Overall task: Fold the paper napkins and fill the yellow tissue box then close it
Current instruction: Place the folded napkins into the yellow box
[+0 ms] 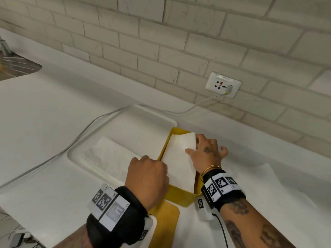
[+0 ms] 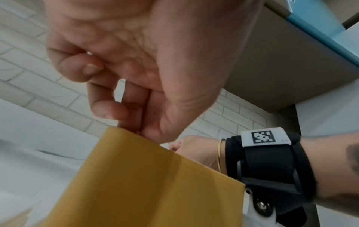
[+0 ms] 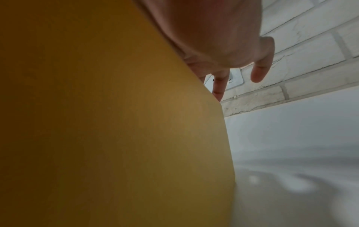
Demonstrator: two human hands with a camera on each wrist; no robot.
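Currently yellow tissue box [image 1: 180, 196] runs lengthwise away from the person; right hand [image 1: 207, 153] pinches the folded napkin [image 1: 179, 158] inside, left hand [image 1: 148, 174] curled at its near-left rim, grip unclear.

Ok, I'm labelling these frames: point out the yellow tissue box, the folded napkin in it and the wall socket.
yellow tissue box [image 1: 180, 196]: head view, near end wall.
folded napkin [image 1: 179, 158]: head view, middle of its top face.
wall socket [image 1: 223, 85]: head view, centre of the white plate.
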